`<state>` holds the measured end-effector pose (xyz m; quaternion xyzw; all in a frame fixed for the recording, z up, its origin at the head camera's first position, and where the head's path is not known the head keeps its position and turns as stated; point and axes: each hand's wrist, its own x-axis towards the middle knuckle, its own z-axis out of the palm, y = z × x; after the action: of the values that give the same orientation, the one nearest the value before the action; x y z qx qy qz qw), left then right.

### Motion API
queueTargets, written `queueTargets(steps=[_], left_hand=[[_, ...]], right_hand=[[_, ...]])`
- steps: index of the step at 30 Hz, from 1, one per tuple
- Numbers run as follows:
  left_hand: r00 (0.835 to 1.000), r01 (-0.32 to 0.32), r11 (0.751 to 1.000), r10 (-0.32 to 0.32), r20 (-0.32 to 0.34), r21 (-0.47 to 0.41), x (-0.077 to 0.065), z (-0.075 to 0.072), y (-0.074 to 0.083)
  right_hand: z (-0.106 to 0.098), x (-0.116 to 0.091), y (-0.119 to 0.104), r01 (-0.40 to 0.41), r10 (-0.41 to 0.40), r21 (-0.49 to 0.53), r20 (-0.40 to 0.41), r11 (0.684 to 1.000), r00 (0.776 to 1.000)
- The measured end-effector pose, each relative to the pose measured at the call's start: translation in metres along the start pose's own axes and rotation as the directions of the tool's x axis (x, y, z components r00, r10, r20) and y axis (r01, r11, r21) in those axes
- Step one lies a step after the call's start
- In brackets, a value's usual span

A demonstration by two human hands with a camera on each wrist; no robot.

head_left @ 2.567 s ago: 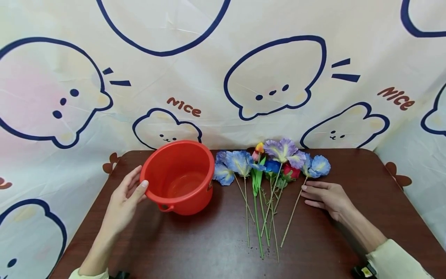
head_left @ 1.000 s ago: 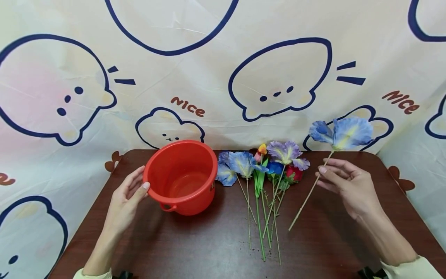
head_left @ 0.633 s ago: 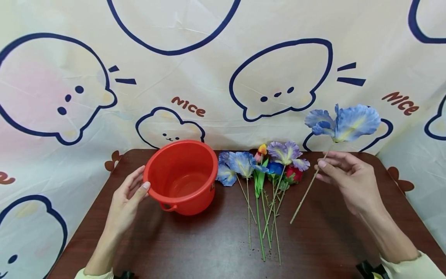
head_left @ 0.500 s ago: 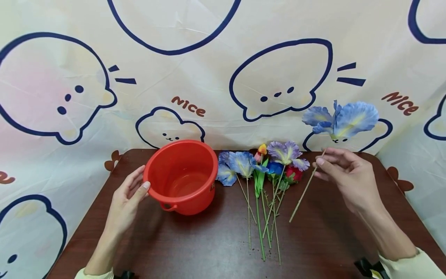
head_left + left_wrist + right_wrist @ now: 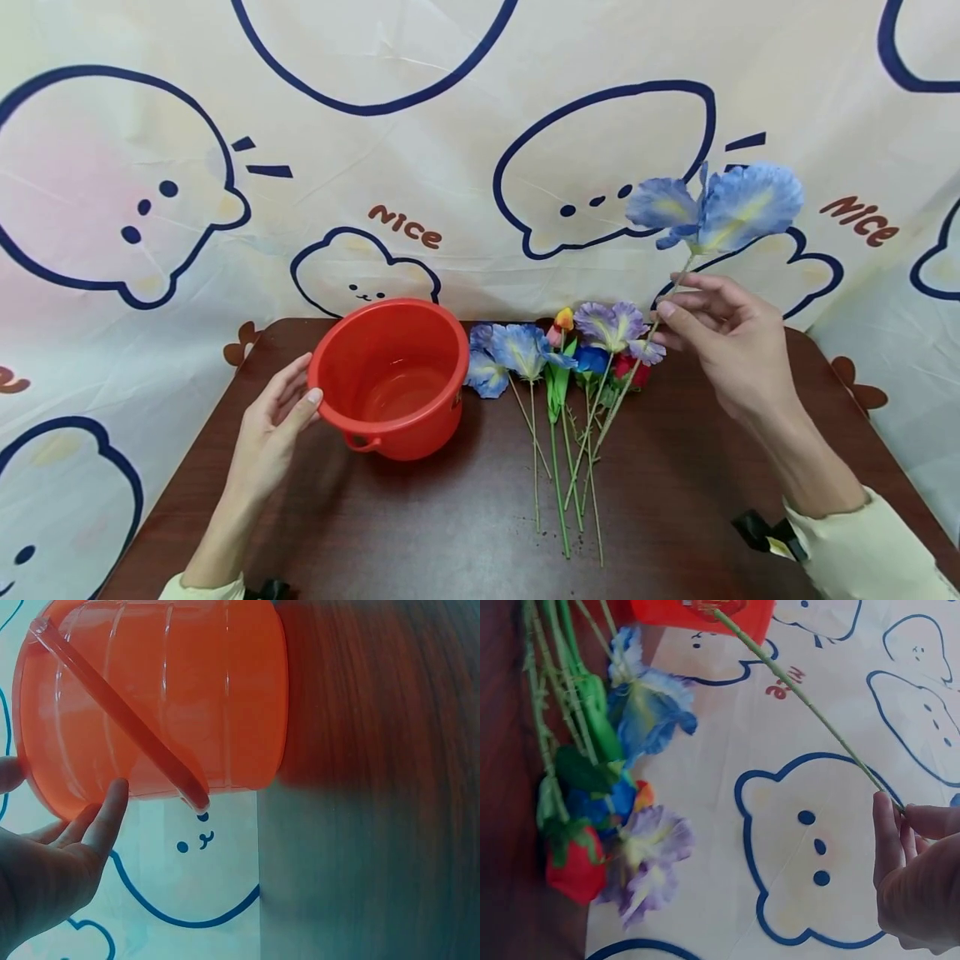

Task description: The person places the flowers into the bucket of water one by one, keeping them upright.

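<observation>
My left hand [image 5: 266,437] holds the red plastic bucket [image 5: 442,425] at its left rim, thumb at the rim and fingers against the outer wall. In the left wrist view the bucket's handle [image 5: 124,716] hangs down across its side. My right hand [image 5: 738,350] pinches the thin stem of a blue artificial iris [image 5: 750,208] between thumb and fingers, bloom upward, raised above the table. Its stem [image 5: 802,697] slants down, passing over the other flowers in the head view. The bloom is almost wholly out of the right wrist view.
Several artificial flowers lie on the brown table [image 5: 465,533] right of the bucket: blue irises [image 5: 517,350], a purple iris [image 5: 609,325], a blue flower [image 5: 591,360], a red rose [image 5: 576,866] and tulips [image 5: 562,319]. A cartoon-printed cloth [image 5: 450,167] hangs behind.
My right hand has taken the blue iris from the right end of the row, lifted it and lately moved it up and left. The left hand and bucket have stayed put.
</observation>
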<state>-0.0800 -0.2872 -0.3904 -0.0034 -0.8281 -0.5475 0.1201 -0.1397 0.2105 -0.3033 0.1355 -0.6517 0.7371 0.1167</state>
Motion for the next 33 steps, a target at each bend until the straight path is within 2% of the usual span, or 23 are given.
queueTargets(steps=[6, 15, 22, 26, 33], left_hand=[[1.0, -0.013, 1.0, 0.013, -0.012, 0.004, 0.0, 0.001, -0.001], [0.999, 0.028, 0.999, -0.027, -0.047, 0.029, -0.002, 0.001, 0.0], [0.998, 0.031, 0.999, -0.03, -0.047, 0.011, -0.002, 0.002, -0.001], [0.999, 0.006, 1.0, -0.007, -0.044, -0.015, -0.002, 0.003, -0.002], [0.999, -0.03, 0.989, 0.024, -0.045, -0.144, -0.003, 0.004, -0.003]], right_hand=[[0.019, 0.01, -0.005, 0.053, -0.054, 0.026, 0.025, 0.998, 0.998], [0.048, 0.027, -0.01, 0.063, -0.064, 0.032, 0.033, 0.998, 0.997], [0.077, 0.047, -0.008, 0.071, -0.073, 0.035, 0.058, 0.997, 0.996], [0.097, 0.055, -0.005, 0.05, -0.052, 0.031, 0.079, 0.998, 0.995], [0.141, 0.069, 0.0, 0.011, -0.016, 0.037, 0.134, 0.999, 0.991]])
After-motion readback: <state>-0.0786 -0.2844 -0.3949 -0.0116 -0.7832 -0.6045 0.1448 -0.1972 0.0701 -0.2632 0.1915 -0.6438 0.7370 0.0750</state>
